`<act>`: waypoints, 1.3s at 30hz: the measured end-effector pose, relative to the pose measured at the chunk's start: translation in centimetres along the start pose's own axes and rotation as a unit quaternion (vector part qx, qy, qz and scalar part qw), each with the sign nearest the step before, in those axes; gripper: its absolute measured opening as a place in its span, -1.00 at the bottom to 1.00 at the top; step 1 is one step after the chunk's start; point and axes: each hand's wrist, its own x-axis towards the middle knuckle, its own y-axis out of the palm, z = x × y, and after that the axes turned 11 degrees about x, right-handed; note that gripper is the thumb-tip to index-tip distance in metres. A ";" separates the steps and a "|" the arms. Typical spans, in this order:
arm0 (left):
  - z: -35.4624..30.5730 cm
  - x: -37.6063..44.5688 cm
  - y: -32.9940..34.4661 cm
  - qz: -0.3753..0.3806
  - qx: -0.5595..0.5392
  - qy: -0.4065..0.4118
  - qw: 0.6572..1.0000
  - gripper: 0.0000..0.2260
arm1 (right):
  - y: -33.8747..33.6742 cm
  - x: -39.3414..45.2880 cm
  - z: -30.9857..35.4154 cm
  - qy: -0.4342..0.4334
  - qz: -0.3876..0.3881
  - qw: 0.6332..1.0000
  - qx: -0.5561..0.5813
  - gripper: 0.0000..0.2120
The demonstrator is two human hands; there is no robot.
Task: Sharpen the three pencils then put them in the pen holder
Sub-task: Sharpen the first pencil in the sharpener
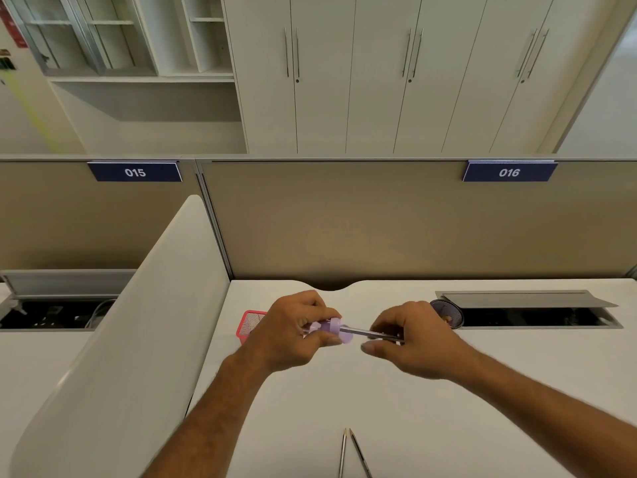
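Note:
My left hand [293, 331] grips a small lilac sharpener [332, 328] above the white desk [413, 391]. My right hand [412, 338] pinches a dark pencil [358, 331] whose tip sits in the sharpener. Two more pencils [350, 453] lie on the desk near its front edge, their tips pointing away from me and close together. A dark mesh pen holder [451, 312] stands just behind my right hand, partly hidden by it. A red mesh tray [250, 322] peeks out behind my left hand.
An open cable hatch [527, 312] with a raised grey lid lies at the back right of the desk. A brown partition [396, 222] closes off the far side. A curved white divider [138, 339] runs along the left.

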 end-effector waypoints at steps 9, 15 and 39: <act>0.0 -0.6 0.4 0.046 -0.020 -0.032 0.998 -0.81 | 0.4 -0.6 -2.3 -0.347 -0.132 0.871 -0.323 -0.80; 0.1 -0.7 0.8 -0.012 0.004 -0.008 1.000 -0.75 | 0.9 -0.5 -1.7 -0.171 -0.069 0.963 -0.197 -0.71; 1.4 -0.6 1.6 -0.167 0.007 0.010 0.986 -0.70 | -1.6 -1.0 -0.4 0.173 0.020 0.932 0.317 -0.86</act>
